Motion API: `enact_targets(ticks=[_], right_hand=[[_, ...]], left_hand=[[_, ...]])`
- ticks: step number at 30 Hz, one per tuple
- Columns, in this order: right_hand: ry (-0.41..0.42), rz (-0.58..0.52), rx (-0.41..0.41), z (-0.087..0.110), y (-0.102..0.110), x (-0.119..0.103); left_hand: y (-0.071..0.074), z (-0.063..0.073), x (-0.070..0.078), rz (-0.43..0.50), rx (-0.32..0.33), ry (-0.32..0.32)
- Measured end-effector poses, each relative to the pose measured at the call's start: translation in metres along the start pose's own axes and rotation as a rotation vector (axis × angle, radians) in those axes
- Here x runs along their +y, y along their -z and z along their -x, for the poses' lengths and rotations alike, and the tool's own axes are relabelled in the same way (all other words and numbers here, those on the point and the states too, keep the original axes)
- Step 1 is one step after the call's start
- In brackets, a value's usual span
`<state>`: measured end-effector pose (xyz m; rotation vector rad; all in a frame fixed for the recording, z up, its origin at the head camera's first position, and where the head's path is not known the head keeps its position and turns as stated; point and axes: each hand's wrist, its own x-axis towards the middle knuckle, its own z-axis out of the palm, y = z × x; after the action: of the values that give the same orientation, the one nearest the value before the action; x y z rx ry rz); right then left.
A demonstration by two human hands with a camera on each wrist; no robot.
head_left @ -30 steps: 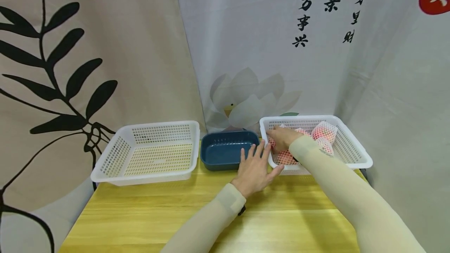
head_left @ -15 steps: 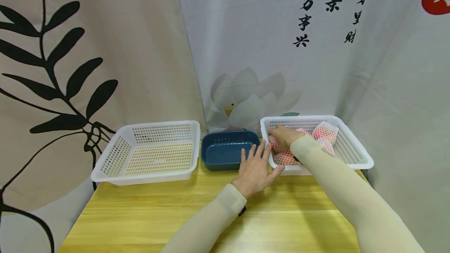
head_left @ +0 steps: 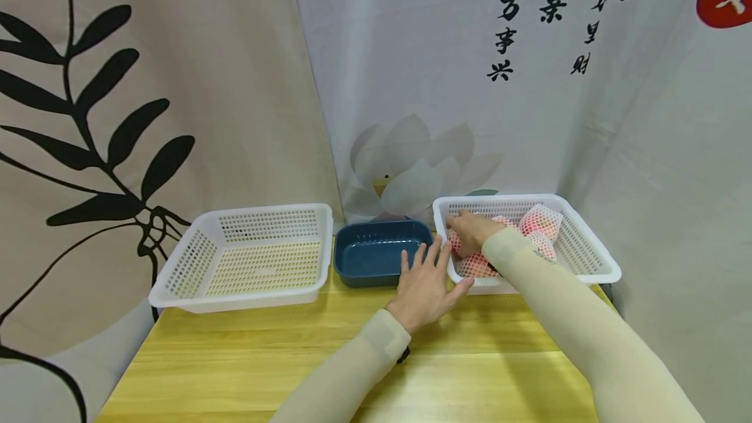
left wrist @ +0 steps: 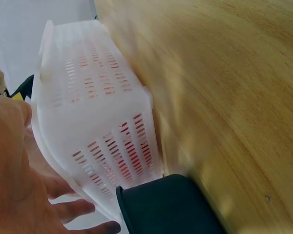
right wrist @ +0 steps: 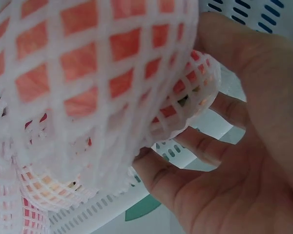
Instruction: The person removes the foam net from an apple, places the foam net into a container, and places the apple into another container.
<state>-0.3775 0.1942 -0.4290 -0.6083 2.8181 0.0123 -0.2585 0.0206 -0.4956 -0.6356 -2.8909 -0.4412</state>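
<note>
Inside the right-side white perforated plastic basket (head_left: 590, 276), the right hand (head_left: 474, 230) held a round red fruit in white foam netting (right wrist: 88, 63), thumb and fingers curved round it; the left hand (head_left: 424, 289), fingers spread, was beside the dark-blue rectangular tray (head_left: 376, 258).

The white basket on the right (head_left: 584, 250) is looking like moulded plastic, smooth and half-clear, and its surface is giving a soft, milky sheen. The other white basket (head_left: 258, 299) is appearing to be a similar plastic. The blue tray (head_left: 376, 278) is showing smooth plastic, which is shining a little on the inside. Around the netted fruit (right wrist: 129, 46), the white foam netting (right wrist: 103, 53) is looking soft and matt, while the red-orange skin (right wrist: 31, 87) under it is looking smoother. The table (head_left: 223, 371) is displaying a wood grain with light gloss. The beige curtain (head_left: 235, 116) and the white curtain (head_left: 405, 38) are hanging as matt, slightly creased cloth. The sleeves (head_left: 346, 371) are also appearing as matt cloth.
</note>
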Motion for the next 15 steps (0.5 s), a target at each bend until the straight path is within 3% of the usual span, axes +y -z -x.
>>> enact_targets(ticks=[15], right_hand=[[0.019,-0.03,0.024,0.0065,0.0034,0.0008]], left_hand=[[-0.0022,0.0003,0.0001,0.004,0.002,0.002]])
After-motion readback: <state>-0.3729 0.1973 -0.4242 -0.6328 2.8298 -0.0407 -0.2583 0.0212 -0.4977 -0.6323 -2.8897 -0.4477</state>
